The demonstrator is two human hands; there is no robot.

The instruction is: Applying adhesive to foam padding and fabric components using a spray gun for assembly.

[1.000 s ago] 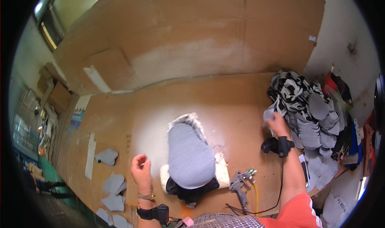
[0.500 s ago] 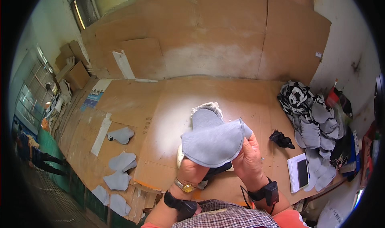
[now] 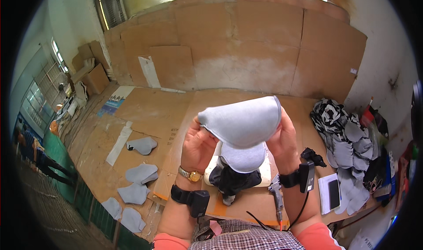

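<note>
A curved grey fabric piece [image 3: 242,120] with a stitched edge is held up above the work table. My left hand [image 3: 195,142] pinches its narrow left end. My right hand [image 3: 284,137] grips the right side, its fingers partly hidden behind the fabric. Below, another grey fabric piece [image 3: 244,157] lies over a bundle of black cloth [image 3: 235,179] on a whitish pad [image 3: 265,170]. Beside my right forearm a metal spray gun [image 3: 276,196] rests on the cardboard.
Several grey pieces [image 3: 133,193] lie along the table's left side. To the right are a heap of grey pieces and black-and-white cloth [image 3: 328,118], a crumpled black cloth [image 3: 313,156] and a phone [image 3: 334,193] on a white pad. Cardboard [image 3: 246,34] stands upright behind.
Both hands have raised the grey piece away from me and tilted it up. My left hand now holds its left end. The black bundle, the piece on it and the spray gun have come into sight.
</note>
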